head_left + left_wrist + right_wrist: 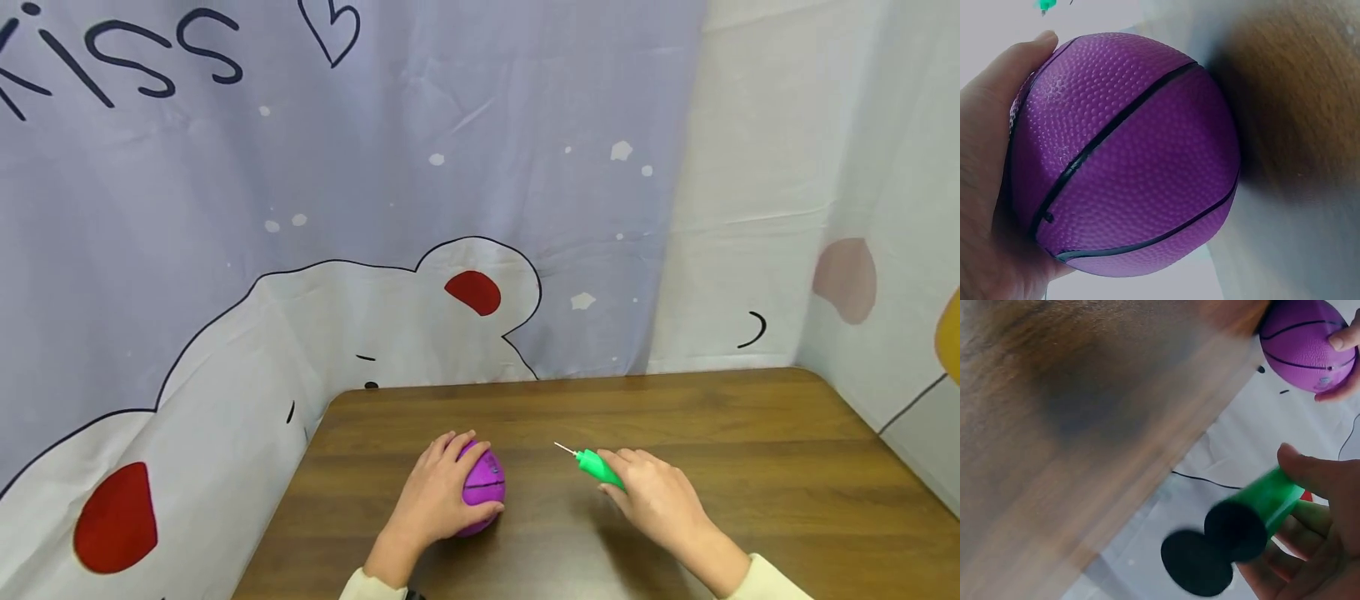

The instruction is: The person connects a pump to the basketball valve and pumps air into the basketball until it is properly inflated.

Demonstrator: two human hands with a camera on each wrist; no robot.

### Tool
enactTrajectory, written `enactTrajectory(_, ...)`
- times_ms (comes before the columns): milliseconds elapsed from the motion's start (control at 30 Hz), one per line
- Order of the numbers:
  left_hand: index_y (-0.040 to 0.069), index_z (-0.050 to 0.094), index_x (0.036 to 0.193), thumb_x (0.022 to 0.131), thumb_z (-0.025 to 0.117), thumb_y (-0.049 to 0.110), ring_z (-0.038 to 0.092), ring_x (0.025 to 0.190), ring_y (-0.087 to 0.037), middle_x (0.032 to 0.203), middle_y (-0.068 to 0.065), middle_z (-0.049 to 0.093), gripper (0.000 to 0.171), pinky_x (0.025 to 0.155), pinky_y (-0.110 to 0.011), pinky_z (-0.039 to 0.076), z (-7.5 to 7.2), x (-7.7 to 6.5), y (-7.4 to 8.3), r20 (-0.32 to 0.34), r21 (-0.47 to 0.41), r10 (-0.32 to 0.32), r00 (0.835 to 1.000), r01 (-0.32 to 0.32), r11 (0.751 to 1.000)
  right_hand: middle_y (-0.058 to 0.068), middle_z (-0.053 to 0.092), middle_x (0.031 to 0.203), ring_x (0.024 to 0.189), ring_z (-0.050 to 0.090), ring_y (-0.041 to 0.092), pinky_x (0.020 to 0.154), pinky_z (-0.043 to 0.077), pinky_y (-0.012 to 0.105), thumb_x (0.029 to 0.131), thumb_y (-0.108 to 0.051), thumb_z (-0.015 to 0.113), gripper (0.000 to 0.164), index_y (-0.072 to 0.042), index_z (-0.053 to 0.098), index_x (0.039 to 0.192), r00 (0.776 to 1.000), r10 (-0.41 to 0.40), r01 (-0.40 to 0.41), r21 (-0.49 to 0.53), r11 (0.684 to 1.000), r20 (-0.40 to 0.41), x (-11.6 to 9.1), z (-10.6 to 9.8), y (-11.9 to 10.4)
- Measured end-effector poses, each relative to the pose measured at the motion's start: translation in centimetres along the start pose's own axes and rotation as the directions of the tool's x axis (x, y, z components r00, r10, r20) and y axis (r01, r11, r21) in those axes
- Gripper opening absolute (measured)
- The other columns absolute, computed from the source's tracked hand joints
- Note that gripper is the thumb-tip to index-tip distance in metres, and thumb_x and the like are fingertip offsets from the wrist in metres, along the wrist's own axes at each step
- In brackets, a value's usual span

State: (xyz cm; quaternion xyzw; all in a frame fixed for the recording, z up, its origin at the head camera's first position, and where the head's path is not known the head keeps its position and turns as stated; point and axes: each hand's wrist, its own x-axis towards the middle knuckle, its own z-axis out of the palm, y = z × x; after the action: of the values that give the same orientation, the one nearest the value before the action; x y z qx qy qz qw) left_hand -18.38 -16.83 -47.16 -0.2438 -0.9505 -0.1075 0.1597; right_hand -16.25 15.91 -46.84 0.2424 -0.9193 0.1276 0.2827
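A small purple basketball with black seams sits on the wooden table. My left hand grips it from the left side, fingers over the top and thumb along the near side. The left wrist view shows the pebbled surface of the ball close up. To the right, my right hand holds a green ball pump above the table. Its thin needle points leftward, apart from the ball. In the right wrist view a black disc shows at the back end of the pump.
The brown wooden table extends behind and to the right of both hands. A printed fabric curtain with cartoon shapes hangs along the table's far edge and sides.
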Motion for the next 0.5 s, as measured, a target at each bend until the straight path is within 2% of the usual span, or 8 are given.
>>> enactTrajectory(100, 0.025, 0.058, 0.139, 0.071, 0.077, 0.068, 0.046, 0.136, -0.035, 0.147, -0.005, 0.052, 0.082, 0.109, -0.054, 0.044, 0.1, -0.1, 0.0, 0.008, -0.011, -0.010, 1.000, 0.010, 1.000, -0.006, 0.070, 0.091, 0.075, 0.068, 0.018, 0.055, 0.054, 0.035, 0.072, -0.025, 0.091, 0.044, -0.015, 0.073, 0.111, 0.990, 0.110, -0.114, 0.045, 0.992, 0.085, 0.0, 0.0, 0.2)
enactTrajectory(200, 0.027, 0.058, 0.139, 0.071, 0.077, 0.068, 0.046, 0.136, -0.035, 0.147, -0.004, 0.052, 0.082, 0.109, -0.054, 0.044, 0.1, -0.2, -0.1, 0.016, -0.011, -0.019, 1.000, 0.019, 1.000, -0.002, 0.072, 0.094, 0.075, 0.068, 0.020, 0.058, 0.054, 0.037, 0.075, -0.028, 0.088, 0.041, -0.013, 0.074, 0.110, 0.972, 0.183, -0.199, 0.098, 0.975, 0.150, 0.0, 0.0, 0.5)
enactTrajectory(333, 0.026, 0.057, 0.140, 0.071, 0.077, 0.068, 0.046, 0.136, -0.034, 0.147, -0.003, 0.052, 0.083, 0.109, -0.054, 0.044, 0.1, -0.2, 0.0, 0.018, -0.013, -0.013, 1.000, 0.013, 1.000, 0.000, 0.071, 0.092, 0.071, 0.063, 0.015, 0.061, 0.052, 0.034, 0.079, -0.031, 0.086, 0.040, -0.009, 0.073, 0.110, 0.935, 0.251, -0.293, 0.148, 0.945, 0.250, -0.1, 0.2, 1.1)
enactTrajectory(500, 0.027, 0.057, 0.140, 0.070, 0.077, 0.069, 0.046, 0.136, -0.034, 0.148, -0.004, 0.052, 0.083, 0.109, -0.054, 0.044, 0.1, -0.1, 0.1, 0.016, -0.021, -0.002, 1.000, 0.003, 1.000, -0.001, 0.064, 0.084, 0.070, 0.054, 0.012, 0.059, 0.047, 0.031, 0.080, -0.033, 0.084, 0.040, -0.005, 0.070, 0.105, 0.892, 0.295, -0.361, 0.148, 0.921, 0.342, -0.4, 0.6, 1.9)
